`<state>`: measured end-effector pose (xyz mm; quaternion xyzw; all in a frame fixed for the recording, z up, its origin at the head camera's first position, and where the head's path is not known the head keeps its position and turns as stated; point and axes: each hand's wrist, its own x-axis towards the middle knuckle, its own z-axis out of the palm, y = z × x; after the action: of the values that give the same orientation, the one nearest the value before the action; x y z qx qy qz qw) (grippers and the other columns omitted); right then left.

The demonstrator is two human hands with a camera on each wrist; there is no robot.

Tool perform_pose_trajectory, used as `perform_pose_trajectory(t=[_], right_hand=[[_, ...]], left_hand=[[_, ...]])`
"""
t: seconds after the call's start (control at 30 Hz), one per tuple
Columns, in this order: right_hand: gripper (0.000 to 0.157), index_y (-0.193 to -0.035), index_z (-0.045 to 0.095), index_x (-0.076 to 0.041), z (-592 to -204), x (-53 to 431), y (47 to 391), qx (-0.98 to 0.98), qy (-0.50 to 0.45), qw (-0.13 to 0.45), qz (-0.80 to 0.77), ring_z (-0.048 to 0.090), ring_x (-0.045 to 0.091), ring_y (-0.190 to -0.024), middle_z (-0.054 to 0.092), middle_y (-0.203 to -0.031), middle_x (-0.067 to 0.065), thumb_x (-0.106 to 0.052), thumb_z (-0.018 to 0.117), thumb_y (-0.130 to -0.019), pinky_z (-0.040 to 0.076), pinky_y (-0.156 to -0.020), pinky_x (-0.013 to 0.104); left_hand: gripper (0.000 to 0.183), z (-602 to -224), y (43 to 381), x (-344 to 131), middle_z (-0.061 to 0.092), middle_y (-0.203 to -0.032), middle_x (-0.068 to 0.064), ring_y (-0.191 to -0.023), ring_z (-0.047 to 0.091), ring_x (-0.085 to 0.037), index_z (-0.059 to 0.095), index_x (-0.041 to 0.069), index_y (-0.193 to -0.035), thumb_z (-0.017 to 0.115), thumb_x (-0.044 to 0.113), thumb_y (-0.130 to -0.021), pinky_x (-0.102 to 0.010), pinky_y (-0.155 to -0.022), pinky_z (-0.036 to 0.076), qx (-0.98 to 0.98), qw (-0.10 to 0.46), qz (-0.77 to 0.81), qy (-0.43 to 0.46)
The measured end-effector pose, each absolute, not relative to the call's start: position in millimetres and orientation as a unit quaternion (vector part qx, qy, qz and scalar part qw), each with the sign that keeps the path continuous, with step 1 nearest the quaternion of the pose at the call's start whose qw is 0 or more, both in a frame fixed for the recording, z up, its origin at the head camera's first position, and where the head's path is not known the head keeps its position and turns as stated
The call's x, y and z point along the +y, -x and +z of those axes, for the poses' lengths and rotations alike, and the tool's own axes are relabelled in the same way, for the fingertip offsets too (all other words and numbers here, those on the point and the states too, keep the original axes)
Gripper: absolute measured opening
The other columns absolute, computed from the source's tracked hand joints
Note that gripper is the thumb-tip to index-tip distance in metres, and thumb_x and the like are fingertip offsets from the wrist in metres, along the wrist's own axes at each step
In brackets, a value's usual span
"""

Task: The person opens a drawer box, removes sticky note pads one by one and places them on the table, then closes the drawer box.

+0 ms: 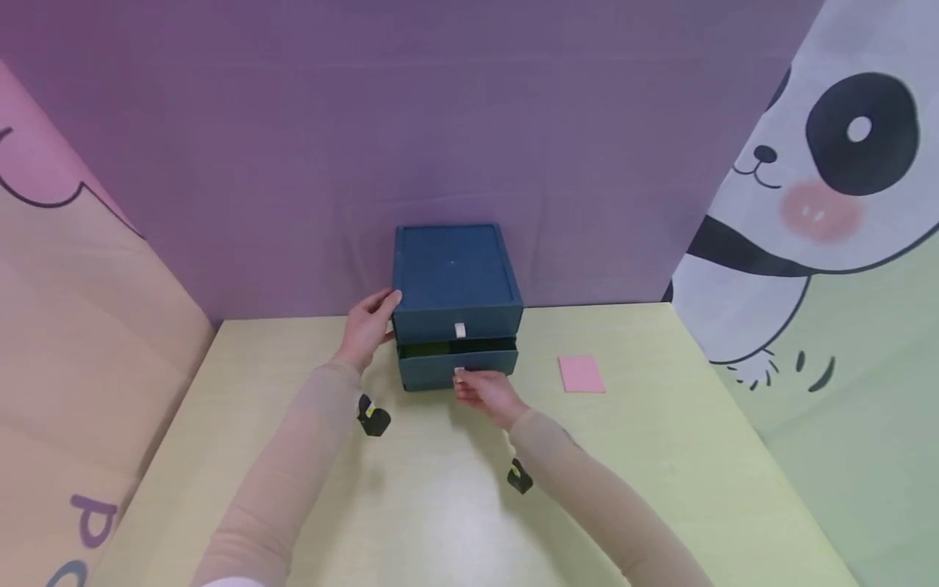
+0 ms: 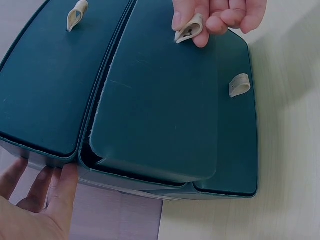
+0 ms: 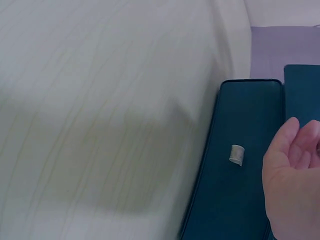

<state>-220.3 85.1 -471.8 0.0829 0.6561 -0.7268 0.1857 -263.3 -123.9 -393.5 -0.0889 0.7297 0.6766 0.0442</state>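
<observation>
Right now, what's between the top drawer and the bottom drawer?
The middle drawer, pulled partly out, its pull loop pinched by the right hand; the left wrist view shows it.

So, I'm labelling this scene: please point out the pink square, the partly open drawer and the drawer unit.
Pink square (image 1: 582, 374): head view, its upper face.
Partly open drawer (image 2: 156, 97): left wrist view, middle of its front.
Drawer unit (image 1: 455, 267): head view, top panel.
</observation>
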Motion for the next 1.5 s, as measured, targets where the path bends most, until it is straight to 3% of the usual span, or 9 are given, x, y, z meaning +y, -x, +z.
perform_pose_trajectory(t=[0.17,0.47,0.73,1.07,1.3,1.5], right_hand=[[0.034,-0.116,0.058,0.015,-467.3,87.0,218.9,0.646,-0.076,0.197,-0.734,0.061,0.007,-0.068,0.064,-0.079,0.002,-0.012,0.057,-0.095,0.049,-0.096,0.043],[0.039,-0.118,0.055,0.017,-464.7,97.3,216.7,0.655,-0.037,0.246,-0.713,0.06,0.005,-0.067,0.065,-0.073,-0.005,-0.014,0.057,-0.095,0.056,-0.081,0.027],[0.042,-0.12,0.054,0.017,-464.8,99.4,212.3,0.674,-0.026,0.257,-0.692,0.061,0.004,-0.068,0.065,-0.075,-0.004,-0.017,0.058,-0.095,0.053,-0.09,0.035],[0.042,-0.119,0.054,0.018,-467.6,99.8,205.2,0.686,-0.015,0.263,-0.678,0.062,0.007,-0.072,0.066,-0.078,-0.002,-0.016,0.057,-0.095,0.056,-0.081,0.027],[0.043,-0.117,0.057,0.016,-471.5,103.6,200.2,0.703,0.001,0.274,-0.656,0.062,0.011,-0.078,0.067,-0.083,-0.001,-0.022,0.057,-0.095,0.051,-0.095,0.04],[0.042,-0.117,0.057,0.016,-478.2,105.1,198.7,0.704,0.002,0.271,-0.657,0.063,0.012,-0.079,0.068,-0.09,0.006,-0.019,0.056,-0.096,0.051,-0.095,0.042]], left_hand=[[0.059,-391.9,264.2,-122.5,0.037,-0.15,-0.005,-0.138,0.034,-0.022,0.04,0.018,-0.145,0.054,0.045,-0.094,-0.048,-0.103,0.043,0.728,0.046,0.679,0.086],[0.06,-391.4,264.9,-121.8,0.037,-0.151,-0.005,-0.138,0.034,-0.022,0.04,0.018,-0.145,0.053,0.045,-0.094,-0.048,-0.103,0.042,0.728,0.047,0.678,0.089],[0.059,-390.3,265.7,-122.9,0.037,-0.15,-0.006,-0.137,0.036,-0.023,0.04,0.017,-0.145,0.054,0.045,-0.094,-0.048,-0.103,0.043,0.729,0.043,0.676,0.097],[0.06,-393.0,265.2,-123.6,0.036,-0.151,-0.006,-0.138,0.035,-0.023,0.039,0.017,-0.146,0.052,0.045,-0.095,-0.047,-0.103,0.043,0.732,0.043,0.672,0.1],[0.059,-393.9,263.3,-122.8,0.037,-0.15,-0.005,-0.138,0.035,-0.022,0.04,0.019,-0.145,0.053,0.045,-0.094,-0.047,-0.102,0.044,0.731,0.042,0.674,0.096],[0.06,-394.6,262.5,-123.2,0.034,-0.152,-0.006,-0.139,0.032,-0.022,0.038,0.018,-0.146,0.052,0.045,-0.095,-0.047,-0.104,0.042,0.729,0.043,0.679,0.082]])
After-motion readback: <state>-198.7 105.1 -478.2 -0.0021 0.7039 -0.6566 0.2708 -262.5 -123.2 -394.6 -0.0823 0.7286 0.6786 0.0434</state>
